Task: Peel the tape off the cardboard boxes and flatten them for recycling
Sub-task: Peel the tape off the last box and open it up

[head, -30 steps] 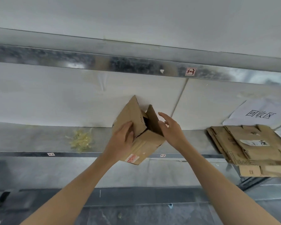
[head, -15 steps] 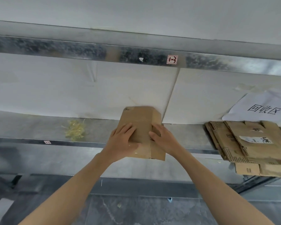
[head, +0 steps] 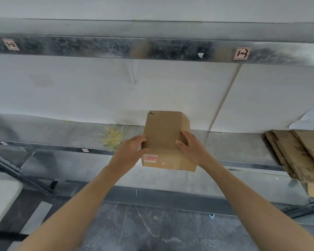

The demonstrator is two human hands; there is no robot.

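Bare left hand (head: 129, 153), bare right hand (head: 193, 151), long bare forearms (head: 76, 205)

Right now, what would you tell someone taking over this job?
Left hand grips the box's left edge; right hand grips its right edge.
Box looks flat, held above the shelf front.
Tape wad lies on the shelf to its left; flattened stack at far right.
Left to do: put this box on the stack.

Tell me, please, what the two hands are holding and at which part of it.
A flattened brown cardboard box. The left hand has its grip on the left edge, the right hand on the right side, both near mid-height.
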